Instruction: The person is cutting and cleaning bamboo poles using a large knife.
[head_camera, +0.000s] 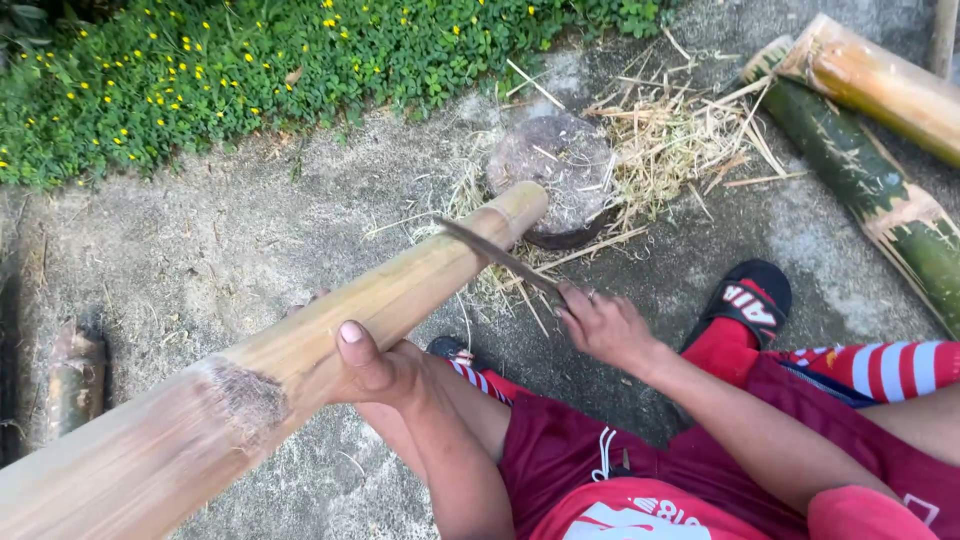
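Fingers of your left hand (375, 370) hide behind the one bamboo pole (300, 350) they clasp; your right hand (603, 325), clamped, covers the single blade's (495, 255) handle beside it.

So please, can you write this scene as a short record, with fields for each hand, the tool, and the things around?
left hand: left hand grips the long bamboo pole from below, thumb on top
right hand: right hand holds the knife by its handle
knife: blade lies against the pole close to its far end
pole end: rests on a round wooden block
ground: concrete with dry shavings
nearby: green bamboo pieces at right, plants with yellow flowers behind
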